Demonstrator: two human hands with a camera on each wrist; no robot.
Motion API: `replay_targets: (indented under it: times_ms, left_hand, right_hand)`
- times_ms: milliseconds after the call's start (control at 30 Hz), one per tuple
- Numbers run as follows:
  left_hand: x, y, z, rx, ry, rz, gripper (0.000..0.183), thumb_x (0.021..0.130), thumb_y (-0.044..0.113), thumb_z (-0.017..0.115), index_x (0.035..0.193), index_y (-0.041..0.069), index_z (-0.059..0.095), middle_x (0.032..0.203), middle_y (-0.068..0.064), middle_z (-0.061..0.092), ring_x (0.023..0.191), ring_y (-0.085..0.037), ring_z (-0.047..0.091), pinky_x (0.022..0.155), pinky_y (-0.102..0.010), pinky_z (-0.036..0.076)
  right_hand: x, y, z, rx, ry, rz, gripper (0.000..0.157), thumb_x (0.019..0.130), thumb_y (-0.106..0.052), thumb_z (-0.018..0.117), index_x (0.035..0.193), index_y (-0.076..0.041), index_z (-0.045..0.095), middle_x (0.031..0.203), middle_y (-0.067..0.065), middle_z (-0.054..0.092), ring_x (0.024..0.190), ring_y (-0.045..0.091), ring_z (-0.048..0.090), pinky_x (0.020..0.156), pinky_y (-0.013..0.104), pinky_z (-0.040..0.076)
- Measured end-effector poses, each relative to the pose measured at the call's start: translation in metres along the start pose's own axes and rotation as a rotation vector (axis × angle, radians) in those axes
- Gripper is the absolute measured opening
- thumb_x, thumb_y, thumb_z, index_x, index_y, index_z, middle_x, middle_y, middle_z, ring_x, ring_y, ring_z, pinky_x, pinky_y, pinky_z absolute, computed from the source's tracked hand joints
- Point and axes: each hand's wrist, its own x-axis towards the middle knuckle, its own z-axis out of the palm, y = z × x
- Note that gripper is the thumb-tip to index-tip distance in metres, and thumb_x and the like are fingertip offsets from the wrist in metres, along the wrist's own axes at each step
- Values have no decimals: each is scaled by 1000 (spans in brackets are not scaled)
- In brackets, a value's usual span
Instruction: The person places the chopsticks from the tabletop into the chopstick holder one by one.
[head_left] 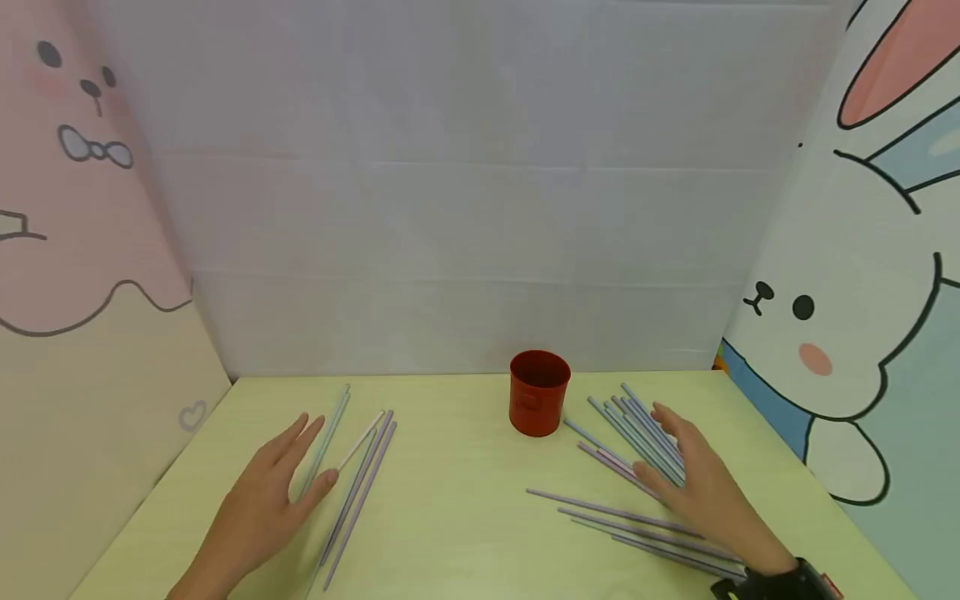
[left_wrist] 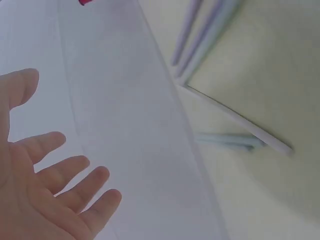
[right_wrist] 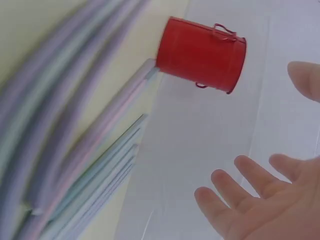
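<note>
My left hand (head_left: 266,500) hovers over the table's left side, fingers spread and nothing in its grasp. Near its fingertips lie light-green straws (head_left: 332,429), with a whitish straw (head_left: 361,440) by the thumb and several purple and bluish ones (head_left: 360,506) just right of it. On the other side, my right hand (head_left: 701,483) is over a spread of pastel straws, thumb and fingers apart, holding nothing. Under and beyond its fingers is a bundle of bluish and purple straws (head_left: 637,433). Nearer me, more purple-grey straws (head_left: 613,510) fan out, partly hidden by the hand and wrist.
A small red bucket (head_left: 536,396) stands upright at the back, right of centre; its handles show in the right wrist view. A pale wall (head_left: 465,208) rises behind the yellow table (head_left: 457,500). Cartoon-printed panels (head_left: 847,358) flank both sides.
</note>
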Motion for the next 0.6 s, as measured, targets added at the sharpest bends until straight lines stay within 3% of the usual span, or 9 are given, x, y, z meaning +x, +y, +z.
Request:
replay_targets:
  times_ms: [100, 233, 400, 600]
  left_hand:
    - [17, 11, -1, -102, -11, -31, 67, 91, 44, 62, 148, 29, 30, 149, -7, 34, 131, -33, 34, 92, -64, 36]
    - [45, 29, 5, -218, -37, -7, 66, 93, 45, 60, 148, 34, 26, 148, 2, 34, 130, -23, 37, 94, -60, 38]
    - [73, 59, 18, -338, -64, 45, 65, 93, 48, 58, 148, 38, 24, 147, 9, 34, 124, -15, 42, 92, -53, 43]
    - [93, 85, 40, -448, -62, 90, 67, 92, 49, 59, 148, 35, 26, 146, 6, 37, 123, -17, 44, 95, -45, 44]
  right_hand:
    - [21, -4, -5, 90, -10, 3, 81, 89, -29, 69, 151, -18, 17, 143, 13, 38, 124, 33, 42, 92, 56, 42]
    - [47, -8, -1, 230, -58, 31, 83, 90, -32, 68, 152, -21, 13, 145, 12, 35, 128, 32, 39, 98, 52, 40]
    - [74, -14, 15, 401, -115, 98, 88, 88, -35, 69, 151, -24, 9, 147, 13, 29, 130, 33, 35, 103, 55, 33]
    - [99, -19, 41, 472, -155, 173, 96, 83, -39, 74, 151, -18, 9, 149, 13, 26, 130, 35, 34, 104, 56, 31]
